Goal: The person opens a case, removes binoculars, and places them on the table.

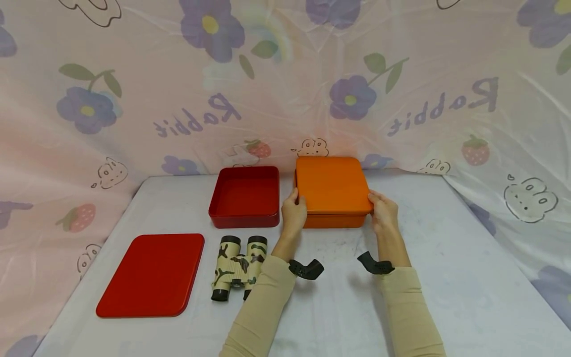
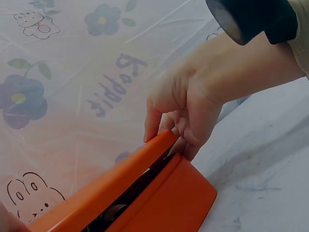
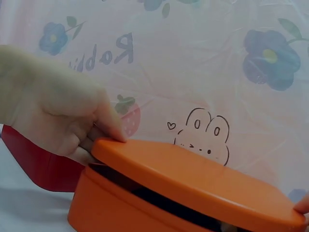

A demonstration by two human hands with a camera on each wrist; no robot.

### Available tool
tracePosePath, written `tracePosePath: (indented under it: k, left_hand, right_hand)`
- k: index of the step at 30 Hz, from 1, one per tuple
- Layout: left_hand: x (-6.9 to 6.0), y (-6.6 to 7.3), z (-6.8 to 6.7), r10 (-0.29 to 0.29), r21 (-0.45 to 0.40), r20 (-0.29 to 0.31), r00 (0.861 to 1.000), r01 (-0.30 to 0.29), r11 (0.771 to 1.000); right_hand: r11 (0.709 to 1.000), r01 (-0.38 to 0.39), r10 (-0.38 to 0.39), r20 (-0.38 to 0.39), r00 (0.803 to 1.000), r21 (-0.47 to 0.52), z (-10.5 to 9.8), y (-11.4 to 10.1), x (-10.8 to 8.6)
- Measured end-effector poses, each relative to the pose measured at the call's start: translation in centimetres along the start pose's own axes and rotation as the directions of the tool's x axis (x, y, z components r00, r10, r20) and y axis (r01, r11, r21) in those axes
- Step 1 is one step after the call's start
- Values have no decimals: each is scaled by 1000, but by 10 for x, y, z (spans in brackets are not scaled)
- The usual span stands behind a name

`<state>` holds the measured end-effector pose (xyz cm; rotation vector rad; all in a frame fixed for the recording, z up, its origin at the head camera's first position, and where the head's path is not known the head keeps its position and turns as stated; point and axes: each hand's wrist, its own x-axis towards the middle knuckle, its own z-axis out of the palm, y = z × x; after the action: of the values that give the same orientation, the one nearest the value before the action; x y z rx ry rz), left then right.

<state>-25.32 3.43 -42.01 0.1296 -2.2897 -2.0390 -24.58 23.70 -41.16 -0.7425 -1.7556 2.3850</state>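
An orange lid [image 1: 332,186] sits over an orange box [image 1: 336,221], lifted so that a dark gap shows between them in both wrist views. My left hand [image 1: 294,214] pinches the lid's left edge, thumb on top. At the opposite edge, my right hand [image 1: 384,210] grips the lid between thumb and fingers. Something dark with a rounded part [image 2: 113,212] shows through the gap; its kind cannot be made out. The left wrist view shows the right hand [image 2: 186,104] at the lid's corner, and the right wrist view shows the left hand [image 3: 58,106].
Left of the orange box stands a lidless red box [image 1: 244,220]. A red lid [image 1: 151,275] lies flat at the table's left. Camouflage binoculars [image 1: 238,267] lie beside my left forearm, partly covered by the sleeve. Patterned cloth [image 1: 285,99] hangs behind the white table [image 1: 446,277].
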Motion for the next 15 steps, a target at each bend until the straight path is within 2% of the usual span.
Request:
tracePosePath:
  k: [5,15]
  left_hand:
    - [0,2,0,2,12,10,1000,-2,1000]
    - [-1,7,-5,19,13,41,999,-19,1000]
  right_hand:
    - [1000,6,-6,-15,1000,-24,-2,-4,-5]
    - [994,82,-84,-18,996,-74,-5,-9,-8]
